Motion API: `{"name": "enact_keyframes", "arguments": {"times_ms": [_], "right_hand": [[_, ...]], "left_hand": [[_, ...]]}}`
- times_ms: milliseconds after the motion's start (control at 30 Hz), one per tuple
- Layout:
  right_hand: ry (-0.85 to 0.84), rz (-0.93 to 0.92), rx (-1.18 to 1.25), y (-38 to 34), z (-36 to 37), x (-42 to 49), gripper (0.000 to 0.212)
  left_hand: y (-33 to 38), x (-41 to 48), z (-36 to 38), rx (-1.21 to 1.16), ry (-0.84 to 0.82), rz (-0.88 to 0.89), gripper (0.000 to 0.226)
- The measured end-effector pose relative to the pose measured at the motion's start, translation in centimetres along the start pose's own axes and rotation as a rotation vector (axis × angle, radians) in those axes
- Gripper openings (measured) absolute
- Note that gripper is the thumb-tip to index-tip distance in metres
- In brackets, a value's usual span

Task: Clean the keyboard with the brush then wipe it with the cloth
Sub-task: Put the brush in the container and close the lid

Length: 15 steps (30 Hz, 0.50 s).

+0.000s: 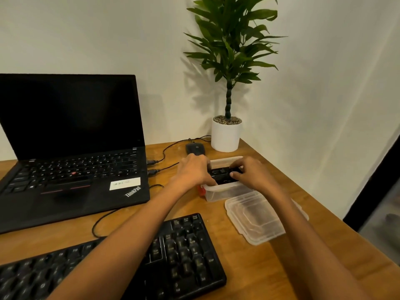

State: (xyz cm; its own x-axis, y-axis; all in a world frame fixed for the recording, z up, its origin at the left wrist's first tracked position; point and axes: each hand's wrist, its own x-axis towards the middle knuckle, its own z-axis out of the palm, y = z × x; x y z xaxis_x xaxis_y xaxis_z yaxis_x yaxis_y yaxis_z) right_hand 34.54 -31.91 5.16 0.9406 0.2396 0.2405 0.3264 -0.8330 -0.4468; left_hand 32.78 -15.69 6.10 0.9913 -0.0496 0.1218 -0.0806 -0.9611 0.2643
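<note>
- Centre right: right hand (pixel 251 173) pinches a black item (pixel 223 172) inside the clear container (pixel 218 192).
- Left hand (pixel 194 172) curls at the item's other end; I cannot tell whether it grips.
- Keyboard (pixel 184 256) lies lower centre.

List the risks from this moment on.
1. The left hand and right hand are at a black item in the clear container. Pulling it out may tip or drag the container.
2. The loose lid lies near the edge of the table, beneath the right forearm. Drawing the arm back might knock it off.
</note>
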Motion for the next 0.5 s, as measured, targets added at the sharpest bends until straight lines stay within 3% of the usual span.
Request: {"name": "enact_keyframes", "arguments": {"times_ms": [233,500], "right_hand": [[0.030,-0.016,-0.048,-0.1,0.4,0.0,0.024],[0.148,0.027,0.070,0.7,-1.2,-1.2,0.027]], "left_hand": [[0.1,0.4,0.6,0.064,0.025,-0.012,0.048],[-0.5,-1.6,0.4,-0.120,0.179,0.086,0.059]]}}
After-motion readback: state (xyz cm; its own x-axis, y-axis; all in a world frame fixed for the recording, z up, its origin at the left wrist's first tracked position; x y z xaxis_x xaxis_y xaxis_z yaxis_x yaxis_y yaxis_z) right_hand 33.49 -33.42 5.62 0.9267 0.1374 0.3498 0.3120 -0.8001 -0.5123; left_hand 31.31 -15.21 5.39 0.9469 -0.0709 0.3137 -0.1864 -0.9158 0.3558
